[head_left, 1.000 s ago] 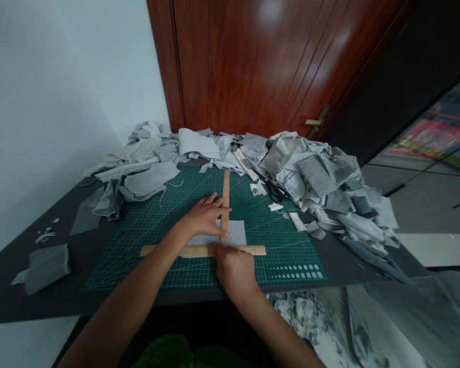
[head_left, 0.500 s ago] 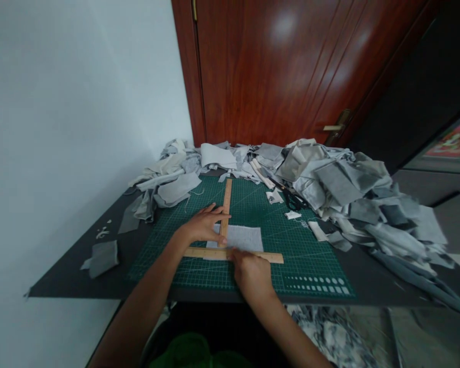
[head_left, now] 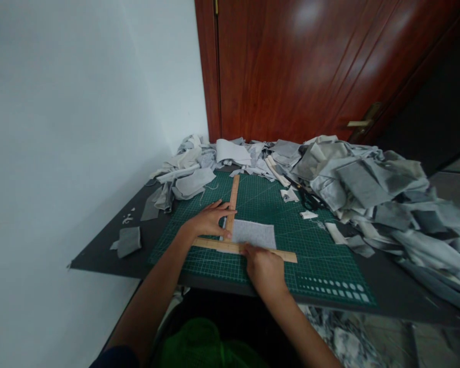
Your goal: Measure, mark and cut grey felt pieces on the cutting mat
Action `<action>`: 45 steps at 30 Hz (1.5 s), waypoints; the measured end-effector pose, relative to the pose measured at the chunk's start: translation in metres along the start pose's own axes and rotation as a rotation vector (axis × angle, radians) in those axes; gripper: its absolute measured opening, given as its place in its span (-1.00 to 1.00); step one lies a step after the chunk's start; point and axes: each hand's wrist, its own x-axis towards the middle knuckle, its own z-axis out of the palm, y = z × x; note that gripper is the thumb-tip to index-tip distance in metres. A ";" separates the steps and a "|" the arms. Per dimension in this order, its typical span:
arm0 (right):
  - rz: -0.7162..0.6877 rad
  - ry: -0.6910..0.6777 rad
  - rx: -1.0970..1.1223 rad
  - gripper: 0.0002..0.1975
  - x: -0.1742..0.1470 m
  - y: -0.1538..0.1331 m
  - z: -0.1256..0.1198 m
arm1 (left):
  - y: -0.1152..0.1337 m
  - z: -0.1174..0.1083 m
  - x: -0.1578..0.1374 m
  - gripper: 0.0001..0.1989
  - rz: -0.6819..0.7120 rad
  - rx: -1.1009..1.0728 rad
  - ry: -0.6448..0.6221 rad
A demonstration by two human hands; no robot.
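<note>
A piece of light grey cloth [head_left: 255, 233] lies on the green cutting mat [head_left: 322, 266]. One wooden ruler [head_left: 234, 191] points away from me and covers the cloth's left part. A second wooden ruler [head_left: 285, 255] runs crosswise over the cloth's near edge, close to the first one's lower end. My left hand [head_left: 207, 221] is spread, thumb and fingertips resting on the upright ruler. My right hand [head_left: 266, 268] is closed, its curled fingers at the middle of the crosswise ruler; the fingertips are partly hidden.
Cloth scraps are heaped along the back [head_left: 233, 152] and right [head_left: 364, 181] of the dark table [head_left: 99, 258]. Black-handled scissors [head_left: 310, 198] lie by the right heap. A folded grey scrap [head_left: 129, 242] is at the left. Behind stand a wooden door [head_left: 283, 71] and a white wall [head_left: 80, 128].
The camera view has turned slightly left, so everything appears shifted to the right. Both hands keep their places on the rulers, and the cloth looks unmoved.
</note>
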 end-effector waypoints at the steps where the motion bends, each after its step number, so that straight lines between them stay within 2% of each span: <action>1: -0.002 0.003 -0.003 -0.70 0.000 0.000 0.000 | 0.000 0.000 -0.001 -0.05 0.003 -0.002 0.005; 11: -0.009 0.019 -0.037 -0.69 -0.001 0.001 0.000 | 0.001 -0.002 -0.004 0.05 0.007 -0.017 0.014; 18: -0.022 0.036 -0.047 -0.71 -0.001 0.001 0.001 | 0.002 -0.002 -0.008 0.06 -0.084 -0.017 -0.007; 25: -0.037 0.035 -0.045 -0.72 -0.001 0.002 0.001 | 0.000 -0.007 -0.006 0.09 -0.098 0.043 -0.050; 30: -0.045 0.041 -0.063 -0.72 0.000 0.001 0.003 | 0.009 -0.021 0.003 0.11 -0.043 0.176 -0.069; 34: -0.049 0.043 -0.056 -0.71 0.001 0.001 0.005 | 0.008 -0.023 0.010 0.07 0.015 0.230 -0.077; 45: -0.073 0.048 -0.055 -0.69 0.000 0.004 0.009 | -0.025 -0.002 0.013 0.12 0.229 0.046 0.021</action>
